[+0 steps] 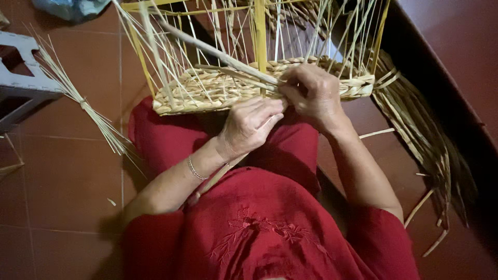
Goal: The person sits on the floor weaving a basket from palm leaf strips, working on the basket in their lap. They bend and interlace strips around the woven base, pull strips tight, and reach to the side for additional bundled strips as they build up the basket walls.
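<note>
A half-woven straw basket rests on my lap, with several thin upright stakes rising from its plaited wall and yellow frame rods at its corners. My left hand pinches a long flat reed strand just below the basket's near wall; the strand trails back over my red clothing. My right hand presses against the near wall, fingers curled around weaving strands at the central yellow rod. A thin bracelet sits on my left wrist.
A tied bundle of thin stalks lies on the red tiled floor at left, beside a grey plastic stool. A pile of flat reeds stretches along the right. A dark step edge runs down the right side.
</note>
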A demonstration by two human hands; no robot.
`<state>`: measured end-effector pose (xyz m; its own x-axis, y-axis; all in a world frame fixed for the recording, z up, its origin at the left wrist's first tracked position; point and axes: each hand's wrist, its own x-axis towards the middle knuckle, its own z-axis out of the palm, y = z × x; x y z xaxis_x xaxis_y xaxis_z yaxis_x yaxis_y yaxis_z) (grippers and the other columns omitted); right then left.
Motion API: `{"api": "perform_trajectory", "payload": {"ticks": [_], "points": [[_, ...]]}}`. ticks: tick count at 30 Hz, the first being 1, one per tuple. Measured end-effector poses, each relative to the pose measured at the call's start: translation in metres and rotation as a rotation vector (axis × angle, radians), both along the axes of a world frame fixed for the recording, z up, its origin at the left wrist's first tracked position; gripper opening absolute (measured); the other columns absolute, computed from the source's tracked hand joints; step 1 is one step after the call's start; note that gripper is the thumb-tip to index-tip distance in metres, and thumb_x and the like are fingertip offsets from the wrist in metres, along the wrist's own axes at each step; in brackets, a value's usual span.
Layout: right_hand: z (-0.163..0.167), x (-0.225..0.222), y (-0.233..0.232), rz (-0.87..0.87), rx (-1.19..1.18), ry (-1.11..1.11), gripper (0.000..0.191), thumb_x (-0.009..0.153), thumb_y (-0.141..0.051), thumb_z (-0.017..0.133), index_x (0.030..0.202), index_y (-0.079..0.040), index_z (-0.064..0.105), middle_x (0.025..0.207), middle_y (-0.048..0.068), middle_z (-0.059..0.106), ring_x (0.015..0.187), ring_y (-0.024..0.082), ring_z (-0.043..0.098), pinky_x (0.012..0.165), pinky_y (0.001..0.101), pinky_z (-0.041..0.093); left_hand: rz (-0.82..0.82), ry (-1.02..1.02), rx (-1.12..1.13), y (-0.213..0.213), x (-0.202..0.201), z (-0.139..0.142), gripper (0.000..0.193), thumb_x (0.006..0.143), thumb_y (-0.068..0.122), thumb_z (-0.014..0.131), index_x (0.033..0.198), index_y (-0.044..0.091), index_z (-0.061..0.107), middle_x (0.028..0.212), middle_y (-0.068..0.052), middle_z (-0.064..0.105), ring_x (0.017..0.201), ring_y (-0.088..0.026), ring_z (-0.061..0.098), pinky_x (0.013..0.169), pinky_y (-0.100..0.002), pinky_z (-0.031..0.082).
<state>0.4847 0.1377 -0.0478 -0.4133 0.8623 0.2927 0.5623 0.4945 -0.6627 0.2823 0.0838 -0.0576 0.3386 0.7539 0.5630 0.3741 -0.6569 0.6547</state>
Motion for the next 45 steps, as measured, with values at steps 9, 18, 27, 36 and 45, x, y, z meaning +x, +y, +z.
{"api": "perform_trajectory", "payload": {"ticks": [9,18,27,36,45], "points": [[0.007,0.01,0.0,0.155,0.062,-0.115,0.014,0.09,-0.018,0.083,0.096,-0.006,0.078,0.08,0.006,0.071,0.068,0.016,0.053,0.057,0.0335,0.046,0.203,0.554,0.14,0.033,-0.042,0.005,0.032,0.086,0.023,0.082,0.106,-0.001,0.075,0.137,-0.018,0.053,0.126,-0.032,0.043,0.101,-0.051,0.032],[-0.013,0.002,-0.007,-0.087,0.125,-0.078,0.013,0.092,-0.014,0.084,0.088,-0.004,0.076,0.075,0.008,0.068,0.069,0.022,0.054,0.065,0.0384,0.047,0.125,0.816,0.289,-0.013,-0.013,0.019,0.009,0.096,0.005,0.071,0.093,-0.004,0.07,0.075,-0.012,0.065,0.078,-0.027,0.067,0.077,-0.042,0.057],[-0.03,-0.002,0.003,-0.067,0.305,0.006,0.028,0.093,-0.012,0.089,0.11,0.002,0.071,0.078,0.006,0.072,0.058,0.011,0.054,0.047,0.0275,0.041,0.194,0.653,-0.306,-0.016,-0.053,0.007,0.018,0.101,0.016,0.067,0.096,-0.002,0.065,0.071,-0.015,0.066,0.057,-0.022,0.064,0.042,-0.032,0.053],[-0.02,-0.026,-0.013,-0.213,0.528,-0.134,0.026,0.09,-0.005,0.083,0.112,-0.008,0.07,0.098,0.008,0.061,0.077,0.02,0.061,0.056,0.0291,0.048,0.167,0.29,0.049,0.012,-0.032,0.026,0.022,0.096,0.002,0.074,0.115,-0.004,0.066,0.104,-0.018,0.07,0.097,-0.03,0.068,0.083,-0.037,0.059],[0.004,-0.05,-0.015,-0.087,0.436,-0.16,0.018,0.084,-0.007,0.081,0.099,-0.006,0.069,0.091,0.009,0.063,0.082,0.028,0.059,0.073,0.0411,0.049,0.327,0.028,-0.178,0.096,-0.006,-0.001,0.025,0.094,0.002,0.067,0.116,-0.009,0.066,0.075,-0.015,0.073,0.066,-0.028,0.072,0.063,-0.04,0.057]]}}
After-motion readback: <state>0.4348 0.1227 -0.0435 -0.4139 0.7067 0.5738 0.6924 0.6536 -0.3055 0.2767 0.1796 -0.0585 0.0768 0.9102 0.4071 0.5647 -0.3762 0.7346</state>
